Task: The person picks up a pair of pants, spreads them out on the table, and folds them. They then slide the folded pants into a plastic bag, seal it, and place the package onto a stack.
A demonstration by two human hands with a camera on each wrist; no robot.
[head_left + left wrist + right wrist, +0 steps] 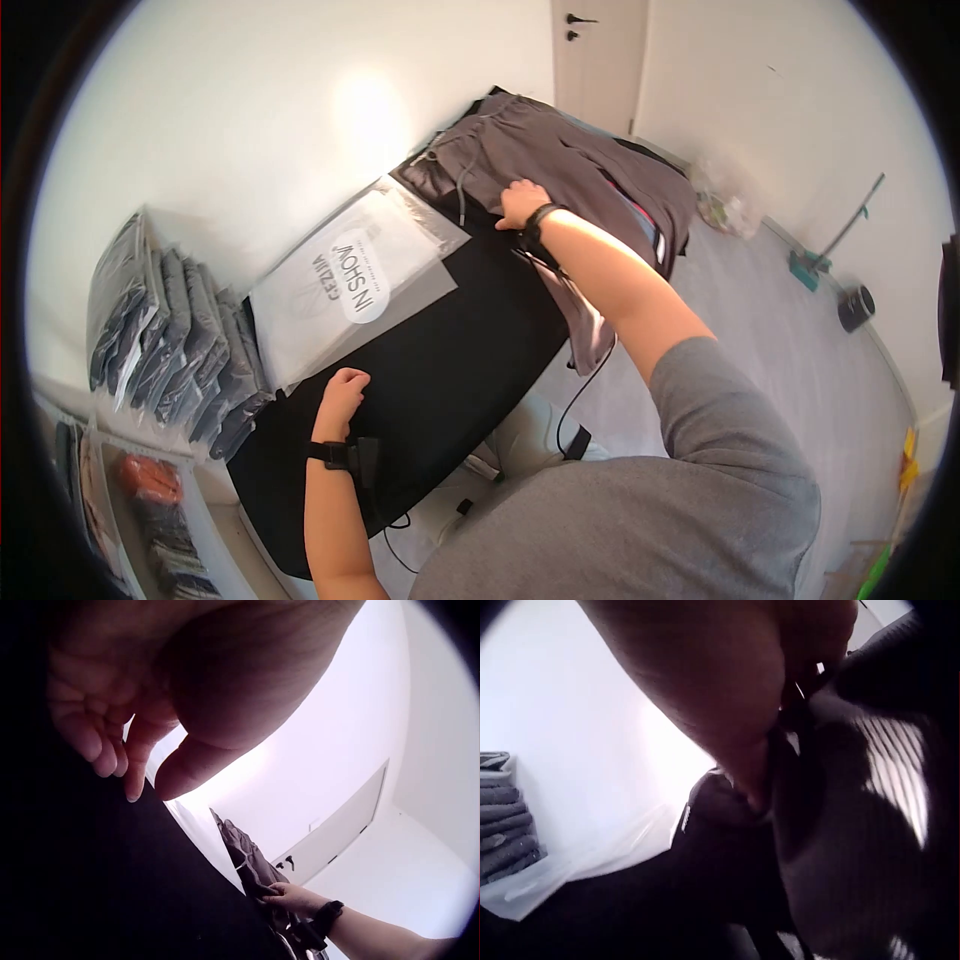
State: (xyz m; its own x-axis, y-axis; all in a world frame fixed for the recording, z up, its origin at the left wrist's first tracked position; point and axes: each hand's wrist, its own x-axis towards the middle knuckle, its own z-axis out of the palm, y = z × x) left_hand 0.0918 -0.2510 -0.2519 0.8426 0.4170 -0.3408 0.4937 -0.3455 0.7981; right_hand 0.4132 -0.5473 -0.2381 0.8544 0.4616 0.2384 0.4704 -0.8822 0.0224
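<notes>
Grey drawstring sweatpants (540, 145) lie at the far end of a black-topped table (440, 340), over other garments. My right hand (524, 204) is at their near edge; in the right wrist view the thumb and fingers (757, 791) pinch the dark cloth (840, 825). My left hand (342, 397) hovers low over the near part of the table. Its fingers (112, 750) are loosely bent in the left wrist view, with nothing between them and the thumb. Between the hands, toward the wall, lie flat clear plastic bags (310, 300) with white printing.
Several bagged dark garments (165, 320) are stacked at the left. Below them, a shelf (205, 500) holds more packed clothes. A cable (570, 405) hangs off the table's near side. On the floor at the right are a dustpan (808, 268), a black bin (856, 308) and a plastic bag (728, 205).
</notes>
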